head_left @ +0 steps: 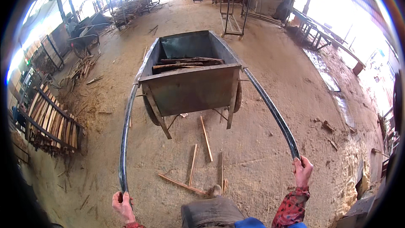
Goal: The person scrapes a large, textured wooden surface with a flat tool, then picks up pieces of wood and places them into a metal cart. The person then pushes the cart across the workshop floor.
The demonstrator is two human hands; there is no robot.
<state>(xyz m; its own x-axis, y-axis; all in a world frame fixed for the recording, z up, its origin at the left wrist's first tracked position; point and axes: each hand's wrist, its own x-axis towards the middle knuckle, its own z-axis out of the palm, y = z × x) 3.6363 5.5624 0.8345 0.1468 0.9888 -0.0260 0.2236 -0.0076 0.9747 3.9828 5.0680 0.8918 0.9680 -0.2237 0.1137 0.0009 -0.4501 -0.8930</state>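
Observation:
A metal two-wheeled handcart (pixel 190 90) stands in front of me, its open box holding several rough wooden slats (pixel 185 63) at the bottom. From its near corners two dark metal handles curve back toward me. My left hand (pixel 123 206) is closed round the end of the left handle (pixel 125 143). Round the end of the right handle (pixel 274 112) my right hand (pixel 302 171) is closed as well; a red patterned sleeve covers that forearm. Between the handles, two legs (pixel 157 112) hang below the box.
Loose wooden strips (pixel 206 138) lie on the dirt floor between the cart and my foot. A rack of slats (pixel 52 118) stands at left, with a wheelbarrow (pixel 83 41) farther back. A tall metal frame trolley (pixel 231 17) is ahead; a long bench (pixel 325 38) runs along the right.

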